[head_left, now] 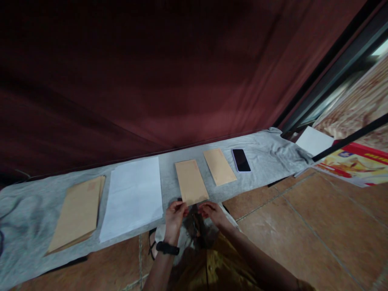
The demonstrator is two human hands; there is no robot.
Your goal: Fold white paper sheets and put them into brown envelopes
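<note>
A brown paper envelope (191, 182) lies on the grey cloth in front of me, its near edge reaching to the cloth's front. My left hand (175, 216), with a black band on the wrist, pinches this envelope at its near left corner. Just below the near right corner is my right hand (212, 213), fingers loosely bent and apart, seemingly holding nothing. A second brown envelope (220, 166) rests flat to the right. Beyond it lies a phone (241, 160) with a dark screen and a pale purple edge.
Grey cloth (266, 153) covers a long narrow surface against a dark red curtain (182, 81). To the left are a stack of white paper sheets (133, 194) and a pile of larger brown envelopes (77, 212). A colourful printed box (354, 161) stands at right above the tiled floor (303, 226).
</note>
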